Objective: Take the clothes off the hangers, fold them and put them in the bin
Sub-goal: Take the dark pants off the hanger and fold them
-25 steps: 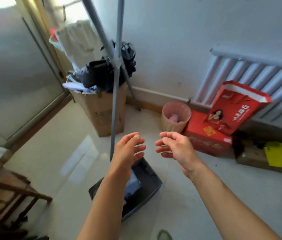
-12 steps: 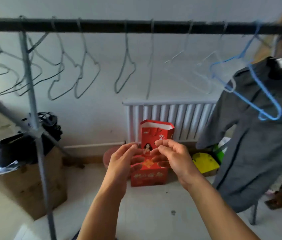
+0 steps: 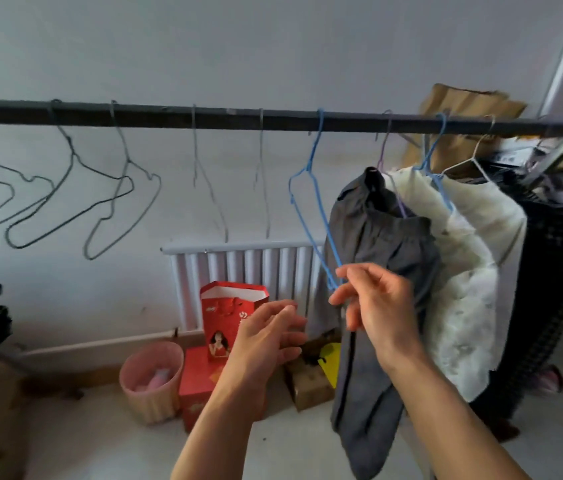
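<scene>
White wall and a ribbed radiator (image 3: 238,268) stood behind the dark rail (image 3: 204,116) that crossed the frame, with bare wire hangers (image 3: 76,157) strung along its left half. You were, I judge, reaching for the next piece of clothing. Your right hand (image 3: 377,306), fingers half curled, sat at the lower tip of the empty blue hanger (image 3: 311,209), just in front of the grey garment (image 3: 377,237). I could not tell whether it pinched the wire or only brushed it. Your left hand (image 3: 269,341) hovered loose and empty at centre frame.

The next move called for pushing that blue hanger aside and lifting the grey garment off the rail. A cream garment (image 3: 463,271) and a dark checked one (image 3: 557,289) hung pressed against it at right and could drag along. A red bag (image 3: 228,317) and a pink basket (image 3: 148,382) stood on the floor at lower centre. The bin was out of sight.
</scene>
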